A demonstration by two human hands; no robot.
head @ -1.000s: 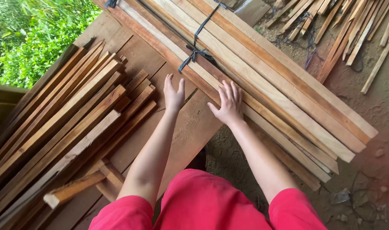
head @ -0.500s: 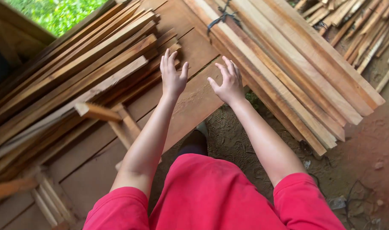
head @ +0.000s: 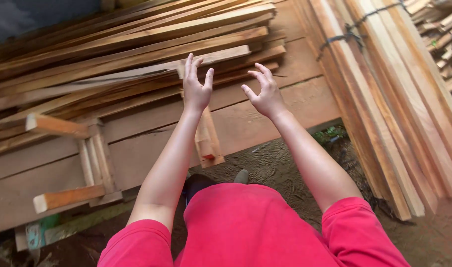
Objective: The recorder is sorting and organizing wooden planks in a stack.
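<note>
1. Wide plank bench (head: 265, 118), brown, its near edge running above bare dirt floor (head: 285, 163).
2. Heaped along the far edge: loose wooden slats (head: 137, 49), long and pale, overlapping.
3. At the left end: short wood offcuts (head: 67, 198), some crossed.
4. Near the near edge, middle: small stacked wood pieces (head: 208, 143).
5. Across the right end: tied slat bundle (head: 384, 99), slanting down to the floor.

Soft, even daylight fills the view with no glare. The wooden slats (head: 137, 44) at eleven o'clock look slightly blurred. Deep shade lies at seven o'clock. Edges bend with wide-angle distortion.
</note>
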